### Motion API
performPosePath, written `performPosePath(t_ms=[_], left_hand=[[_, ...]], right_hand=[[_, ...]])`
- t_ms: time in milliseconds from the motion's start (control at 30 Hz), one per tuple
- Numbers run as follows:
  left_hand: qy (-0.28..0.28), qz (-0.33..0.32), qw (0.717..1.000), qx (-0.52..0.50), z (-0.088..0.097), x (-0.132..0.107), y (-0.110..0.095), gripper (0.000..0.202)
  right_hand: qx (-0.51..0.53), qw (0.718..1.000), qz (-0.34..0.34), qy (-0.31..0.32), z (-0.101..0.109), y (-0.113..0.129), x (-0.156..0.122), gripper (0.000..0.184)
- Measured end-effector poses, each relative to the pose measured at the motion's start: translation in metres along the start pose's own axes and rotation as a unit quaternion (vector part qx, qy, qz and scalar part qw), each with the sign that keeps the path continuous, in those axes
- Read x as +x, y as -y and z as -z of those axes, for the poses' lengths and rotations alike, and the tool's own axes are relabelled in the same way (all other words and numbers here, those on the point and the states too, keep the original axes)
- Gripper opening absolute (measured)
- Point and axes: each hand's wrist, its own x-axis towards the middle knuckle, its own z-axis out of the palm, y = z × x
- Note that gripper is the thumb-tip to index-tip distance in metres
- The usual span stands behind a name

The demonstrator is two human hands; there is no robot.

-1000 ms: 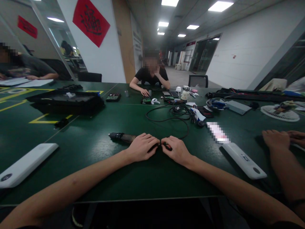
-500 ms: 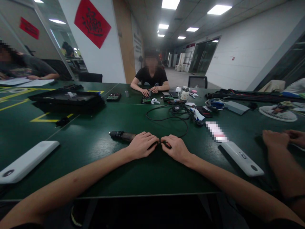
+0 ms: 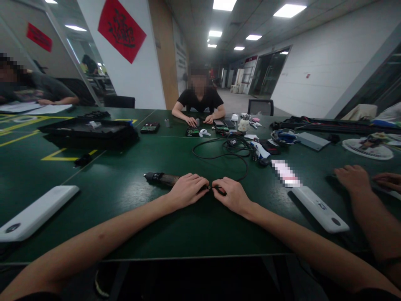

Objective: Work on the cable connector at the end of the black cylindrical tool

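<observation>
A dark electric screwdriver [image 3: 160, 179] lies on the green table with its tip pointing left. My left hand [image 3: 189, 190] is closed around its rear half, and a small metallic end shows just past the fingertips. Close by on the right, my right hand [image 3: 233, 195] pinches the dark end of a black cable [image 3: 213, 158]; the fingers hide most of that end. A narrow gap separates the fingertips of both hands. From behind my right hand the cable loops away to a coil farther back.
White bar-shaped devices lie at left [image 3: 40, 212] and right [image 3: 320, 209]. A black tray [image 3: 90, 129] stands back left. Across the table sits a person [image 3: 199, 100] among small electronics. Another person's hand [image 3: 352, 177] rests at the right. The table's front edge [image 3: 200, 258] is near me.
My hands stay almost where they were, still close together. At the right, the neighbour's hands have moved apart, one shifting left. The person opposite has moved one hand slightly right, away from the other.
</observation>
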Motion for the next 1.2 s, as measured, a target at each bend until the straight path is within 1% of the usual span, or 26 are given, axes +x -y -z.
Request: performPosePath(t_ms=[167,267,333,500,667,833,967,1133,1200], left_hand=[[0.003,-0.017,1.0,-0.002,0.0009,-0.0009,-0.0021,0.024],[-0.003,-0.01,1.0,0.006,-0.0009,-0.0013,-0.0008,0.022],[-0.009,-0.006,1.0,0.004,-0.0022,-0.0012,0.0003,0.024],[-0.004,-0.019,1.0,-0.01,-0.0023,-0.0004,0.0016,0.026],[0.001,0.003,1.0,-0.004,-0.0019,0.0001,0.001,0.024],[0.002,-0.015,1.0,-0.006,-0.0005,-0.0019,-0.0013,0.022],[0.003,-0.002,1.0,-0.001,-0.0001,-0.0019,-0.001,0.022],[0.004,-0.029,1.0,-0.003,-0.0014,-0.0013,0.0018,0.024],[0.003,-0.027,1.0,-0.002,-0.0028,-0.001,0.003,0.022]], right_hand=[[-0.009,1.0,0.003,0.001,0.0013,0.0018,-0.0008,0.012],[-0.008,1.0,0.004,-0.002,0.0005,0.0017,-0.0007,0.011],[-0.006,1.0,-0.001,-0.004,-0.0003,0.0012,-0.0003,0.011],[-0.002,1.0,-0.005,0.001,-0.0016,0.0003,0.0016,0.012],[-0.011,1.0,-0.004,-0.002,-0.0018,0.0009,0.0021,0.012],[-0.021,1.0,0.001,0.001,-0.0009,0.0034,0.0004,0.011],[-0.022,1.0,-0.002,0.005,0.0001,0.0041,0.0,0.011],[-0.011,1.0,-0.005,0.016,-0.0004,0.002,0.0015,0.009],[-0.011,1.0,-0.007,0.018,-0.0009,0.0014,0.0022,0.008]])
